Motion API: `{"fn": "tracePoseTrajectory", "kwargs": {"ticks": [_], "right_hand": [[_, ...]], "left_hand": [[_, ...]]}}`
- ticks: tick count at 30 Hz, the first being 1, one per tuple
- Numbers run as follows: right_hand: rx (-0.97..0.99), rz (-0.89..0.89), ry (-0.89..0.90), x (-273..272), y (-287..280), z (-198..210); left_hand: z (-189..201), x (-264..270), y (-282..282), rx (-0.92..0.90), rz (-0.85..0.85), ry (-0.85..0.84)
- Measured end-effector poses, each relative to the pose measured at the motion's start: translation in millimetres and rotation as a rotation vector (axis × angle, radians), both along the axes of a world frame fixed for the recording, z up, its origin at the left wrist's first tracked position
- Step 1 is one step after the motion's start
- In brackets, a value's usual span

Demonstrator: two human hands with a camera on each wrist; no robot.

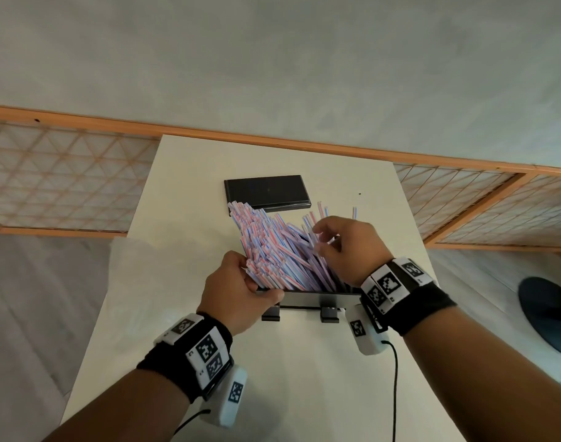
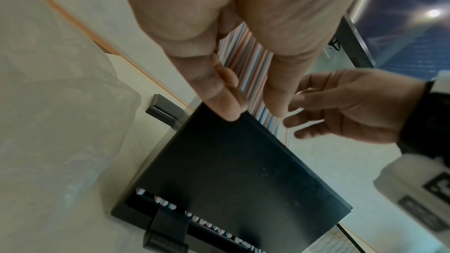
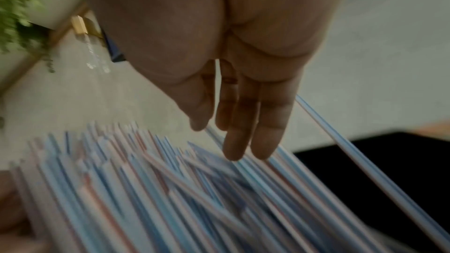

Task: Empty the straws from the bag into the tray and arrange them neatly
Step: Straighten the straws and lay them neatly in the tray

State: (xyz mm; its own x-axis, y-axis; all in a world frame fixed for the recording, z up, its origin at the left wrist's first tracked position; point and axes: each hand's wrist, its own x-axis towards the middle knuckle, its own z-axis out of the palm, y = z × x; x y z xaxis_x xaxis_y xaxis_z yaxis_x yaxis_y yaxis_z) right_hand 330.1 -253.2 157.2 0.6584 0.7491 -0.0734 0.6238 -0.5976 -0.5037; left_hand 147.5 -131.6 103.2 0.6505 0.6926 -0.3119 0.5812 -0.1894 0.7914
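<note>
Striped straws (image 1: 274, 250) lean fanned from the black tray (image 1: 323, 296) near the tabletop's front edge, left hand (image 1: 237, 291) gripping their base, right hand (image 1: 346, 247) loosely spread; a careless sweep could spill them.

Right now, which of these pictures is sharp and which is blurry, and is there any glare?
Head view: mostly sharp, straws and wrist bands crisp, straight edges bowed by the wide lens. Left wrist view: the black tray is fairly clear, the near left hand soft, one bright lamp flare at upper right. Right wrist view: dim, and the straws are smeared by motion under the right hand.
</note>
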Motion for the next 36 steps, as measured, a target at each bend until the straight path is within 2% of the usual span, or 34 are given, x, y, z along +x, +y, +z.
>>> {"fn": "tracePoseTrajectory", "kwargs": {"ticks": [3,6,9,11,14,19,26,31,33,36], "right_hand": [[-0.118,-0.143,-0.055,7.2,-9.7,-8.5],[-0.383,-0.331,-0.055,15.1,-18.5,-5.8],[-0.579,-0.299,0.006,16.4,-7.2,-22.5],[-0.639,-0.287,0.033,17.1,1.8,-41.1],[-0.646,-0.326,0.079,18.3,6.6,-63.4],[-0.594,-0.234,-0.003,18.6,9.9,-70.7],[-0.515,-0.024,-0.120,7.7,14.9,-50.8],[-0.425,0.054,-0.267,8.5,26.8,-36.0],[-0.429,0.075,-0.253,10.1,26.8,-36.8],[-0.375,0.055,-0.140,12.9,21.0,-37.9]], "left_hand": [[-0.8,-0.5,0.9,-0.006,-0.009,-0.002],[-2.0,-0.8,0.7,-0.009,-0.015,-0.006],[-1.6,-0.5,0.9,-0.005,-0.024,-0.006],[-0.8,-0.3,1.3,-0.003,-0.030,-0.004],[-0.2,-0.7,0.6,-0.008,-0.023,-0.005],[-1.2,-1.3,1.2,-0.020,-0.023,-0.007],[-1.3,0.1,1.1,-0.018,-0.020,-0.015],[-1.3,-0.8,0.6,-0.028,-0.014,-0.006],[-0.7,-0.5,0.0,-0.029,-0.014,-0.004],[1.0,-0.3,-0.1,-0.023,-0.019,-0.005]]}}
